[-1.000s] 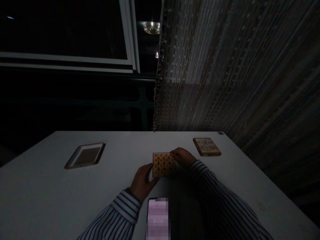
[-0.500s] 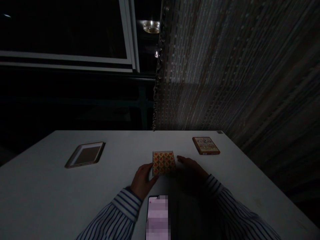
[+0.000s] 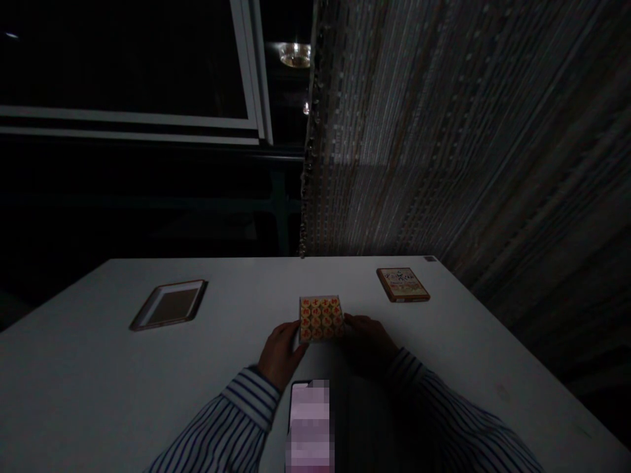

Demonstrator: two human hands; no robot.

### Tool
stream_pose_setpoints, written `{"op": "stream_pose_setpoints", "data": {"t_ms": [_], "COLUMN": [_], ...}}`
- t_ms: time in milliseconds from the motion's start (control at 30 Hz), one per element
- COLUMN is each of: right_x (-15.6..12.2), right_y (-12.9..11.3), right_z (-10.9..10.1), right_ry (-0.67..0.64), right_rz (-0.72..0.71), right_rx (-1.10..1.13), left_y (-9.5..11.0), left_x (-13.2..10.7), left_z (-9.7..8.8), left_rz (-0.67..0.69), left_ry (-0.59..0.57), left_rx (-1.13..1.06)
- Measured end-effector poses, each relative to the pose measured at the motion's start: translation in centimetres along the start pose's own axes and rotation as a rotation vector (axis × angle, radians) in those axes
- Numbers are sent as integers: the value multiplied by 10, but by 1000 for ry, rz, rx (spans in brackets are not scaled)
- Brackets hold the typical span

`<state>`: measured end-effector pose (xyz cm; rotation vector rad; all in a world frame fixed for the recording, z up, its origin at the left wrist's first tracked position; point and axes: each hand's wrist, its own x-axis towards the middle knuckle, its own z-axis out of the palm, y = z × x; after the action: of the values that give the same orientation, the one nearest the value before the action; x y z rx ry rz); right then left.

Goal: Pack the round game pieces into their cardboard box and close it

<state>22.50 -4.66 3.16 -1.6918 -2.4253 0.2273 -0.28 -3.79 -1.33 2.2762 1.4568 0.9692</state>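
Observation:
A small clear box of xiangqi pieces (image 3: 321,318) lies at the middle of the table, with rows of round pale discs bearing red characters. My left hand (image 3: 280,351) grips its left side, thumb at the near corner and fingers along the edge. On the opposite side, my right hand (image 3: 369,334) has its fingertips against the right edge; shadow hides its thumb and lower part. Nearer to me, a lit phone (image 3: 309,420) lies just below the box, its screen blurred out.
An open shallow tray or box lid (image 3: 168,305) rests at the left of the white table (image 3: 73,381). To the right lies a flat box with a printed cover (image 3: 403,284). A string curtain (image 3: 384,164) hangs behind the table's far right edge, beside a dark window.
My right hand has come left and in to the box's right edge, where before a gap showed. My left hand stays on the left side.

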Motion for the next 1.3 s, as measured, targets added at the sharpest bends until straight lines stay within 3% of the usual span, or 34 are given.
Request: {"op": "stream_pose_setpoints", "data": {"t_ms": [367,1300], "right_x": [-1,10], "right_y": [0,-7], "right_z": [1,2], "right_ry": [75,74], "right_rz": [-41,6], "right_rx": [51,98], "left_y": [-1,-8], "left_x": [0,2], "left_z": [0,0], "left_rz": [-6,-28], "left_ry": [-16,59], "left_rx": [-19,0]}}
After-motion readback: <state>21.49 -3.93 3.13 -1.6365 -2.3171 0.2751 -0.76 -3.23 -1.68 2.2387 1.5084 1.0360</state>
